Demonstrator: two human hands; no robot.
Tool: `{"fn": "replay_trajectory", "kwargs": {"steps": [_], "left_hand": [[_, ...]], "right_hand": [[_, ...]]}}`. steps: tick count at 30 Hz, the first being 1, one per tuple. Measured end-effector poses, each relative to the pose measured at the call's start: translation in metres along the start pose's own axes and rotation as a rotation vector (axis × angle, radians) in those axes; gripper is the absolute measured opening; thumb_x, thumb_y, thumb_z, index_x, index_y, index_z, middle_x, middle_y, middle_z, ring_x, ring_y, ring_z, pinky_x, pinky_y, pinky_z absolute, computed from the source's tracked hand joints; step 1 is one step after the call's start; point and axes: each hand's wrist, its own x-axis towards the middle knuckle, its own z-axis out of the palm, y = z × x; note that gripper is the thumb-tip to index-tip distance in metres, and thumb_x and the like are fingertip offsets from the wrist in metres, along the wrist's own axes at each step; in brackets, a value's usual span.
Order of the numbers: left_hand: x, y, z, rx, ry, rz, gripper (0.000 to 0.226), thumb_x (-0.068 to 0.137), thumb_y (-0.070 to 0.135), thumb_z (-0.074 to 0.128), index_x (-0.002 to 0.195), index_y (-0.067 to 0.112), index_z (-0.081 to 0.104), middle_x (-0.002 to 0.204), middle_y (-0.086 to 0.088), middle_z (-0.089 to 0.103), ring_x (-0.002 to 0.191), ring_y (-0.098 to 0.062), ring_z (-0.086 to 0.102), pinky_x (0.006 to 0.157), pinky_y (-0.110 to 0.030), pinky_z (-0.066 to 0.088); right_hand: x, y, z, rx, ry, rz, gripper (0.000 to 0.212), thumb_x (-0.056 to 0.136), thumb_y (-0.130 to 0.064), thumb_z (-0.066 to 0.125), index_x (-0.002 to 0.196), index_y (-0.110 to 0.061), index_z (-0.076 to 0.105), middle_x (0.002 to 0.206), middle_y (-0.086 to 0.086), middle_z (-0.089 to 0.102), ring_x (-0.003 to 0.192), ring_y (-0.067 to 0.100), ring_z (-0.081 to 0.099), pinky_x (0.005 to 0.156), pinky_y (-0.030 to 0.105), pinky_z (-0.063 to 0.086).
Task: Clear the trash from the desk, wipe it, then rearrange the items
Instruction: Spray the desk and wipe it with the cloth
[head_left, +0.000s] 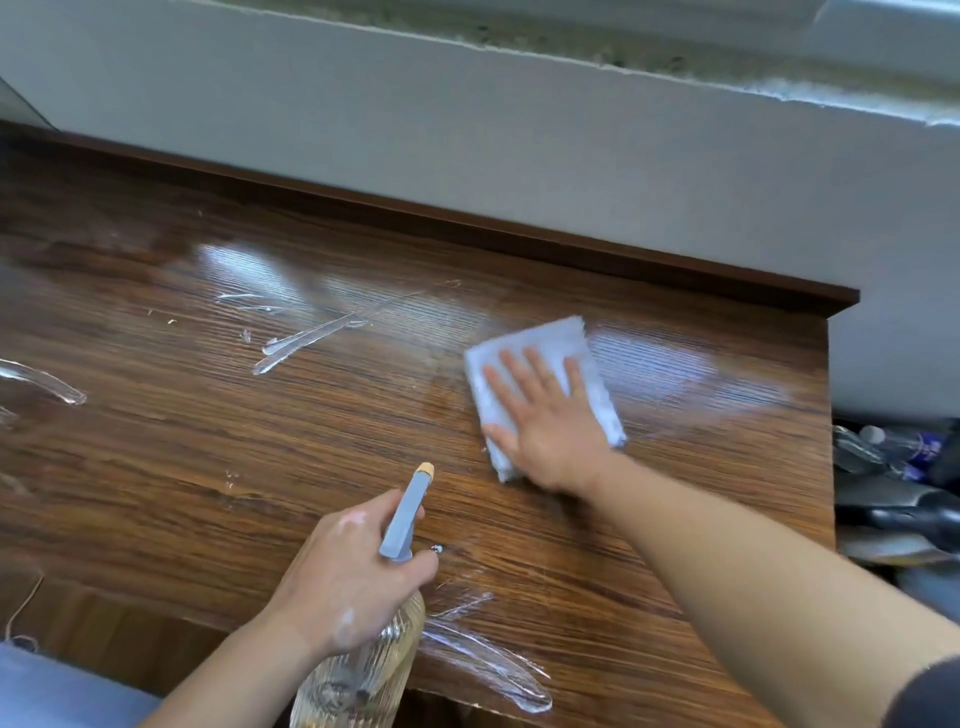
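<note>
A: What is shown of the tabletop (156, 441)?
B: Dark wood grain is seen, glossy and wet toward 12 o'clock.

A: Where is the cloth found?
B: A folded white cloth (545, 340) is laid flat at 2 o'clock and pressed down by the right hand (550, 421). The fingers (540, 371) are spread straight, so nothing is gripped. The cloth is judged soft and limp. It is best driven under a flat palm, or lifted by a pinched edge.

A: And the spray bottle?
B: The spray bottle (363, 670) is held at 6 o'clock by the left hand (343, 582), its fingers curled round the neck beneath the grey trigger head (402, 519). The ribbed clear body is judged light, rigid and perhaps slippery when wet, so the neck is the surer hold.

A: What is yet to be wiped?
B: White streaks (306, 340) are seen at 10 o'clock, with more at 6 o'clock by the near edge.
</note>
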Motion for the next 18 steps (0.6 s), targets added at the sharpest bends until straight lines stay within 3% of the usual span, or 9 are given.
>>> {"fn": "replay_trajectory", "kwargs": {"steps": [3, 11, 13, 14, 16, 18], "left_hand": [[-0.003, -0.001, -0.002, -0.006, -0.004, 0.003, 0.027, 0.069, 0.046, 0.066, 0.094, 0.037, 0.06, 0.075, 0.002, 0.065, 0.071, -0.014, 0.061, 0.067, -0.031, 0.051], [-0.007, 0.004, -0.007, 0.013, -0.003, 0.051, 0.027, 0.076, 0.04, 0.07, 0.098, 0.025, 0.063, 0.079, 0.001, 0.065, 0.078, -0.018, 0.061, 0.073, -0.036, 0.051], [-0.007, 0.007, -0.008, 0.011, -0.001, 0.055, 0.03, 0.075, 0.04, 0.07, 0.1, 0.024, 0.064, 0.081, 0.002, 0.066, 0.081, -0.017, 0.062, 0.075, -0.038, 0.053], [-0.007, 0.008, -0.009, 0.012, -0.002, 0.059, 0.031, 0.075, 0.041, 0.069, 0.1, 0.024, 0.064, 0.082, 0.003, 0.066, 0.081, -0.018, 0.062, 0.076, -0.039, 0.054], [-0.008, 0.01, -0.009, 0.03, -0.004, 0.067, 0.031, 0.074, 0.042, 0.068, 0.1, 0.024, 0.064, 0.083, 0.004, 0.066, 0.082, -0.018, 0.062, 0.076, -0.041, 0.054], [-0.009, 0.012, -0.008, 0.041, -0.004, 0.077, 0.032, 0.074, 0.042, 0.068, 0.1, 0.023, 0.063, 0.082, 0.003, 0.065, 0.081, -0.019, 0.062, 0.076, -0.042, 0.054]], "right_hand": [[-0.062, -0.017, 0.032, -0.027, -0.018, -0.136, 0.067, 0.101, -0.062, 0.026, 0.16, -0.032, 0.019, 0.168, -0.001, 0.018, 0.156, 0.028, 0.014, 0.118, 0.064, 0.006], [-0.153, -0.015, 0.039, 0.015, -0.075, -0.083, 0.069, 0.101, -0.067, 0.027, 0.16, -0.033, 0.023, 0.168, -0.008, 0.02, 0.155, 0.021, 0.015, 0.118, 0.052, 0.011], [-0.146, -0.011, 0.02, 0.174, -0.053, -0.019, 0.067, 0.098, -0.065, 0.034, 0.157, -0.033, 0.031, 0.164, -0.01, 0.028, 0.153, 0.017, 0.024, 0.122, 0.044, 0.016], [-0.139, -0.006, 0.009, 0.226, -0.001, 0.021, 0.066, 0.095, -0.061, 0.041, 0.154, -0.031, 0.039, 0.159, -0.009, 0.038, 0.147, 0.018, 0.036, 0.12, 0.042, 0.026], [-0.119, 0.007, -0.012, 0.158, 0.105, 0.031, 0.063, 0.089, -0.05, 0.056, 0.148, -0.028, 0.048, 0.15, -0.005, 0.049, 0.138, 0.02, 0.047, 0.111, 0.043, 0.038], [-0.098, 0.018, -0.033, 0.093, 0.021, 0.009, 0.064, 0.087, -0.043, 0.065, 0.147, -0.03, 0.048, 0.148, -0.007, 0.05, 0.137, 0.018, 0.045, 0.112, 0.043, 0.036]]}}
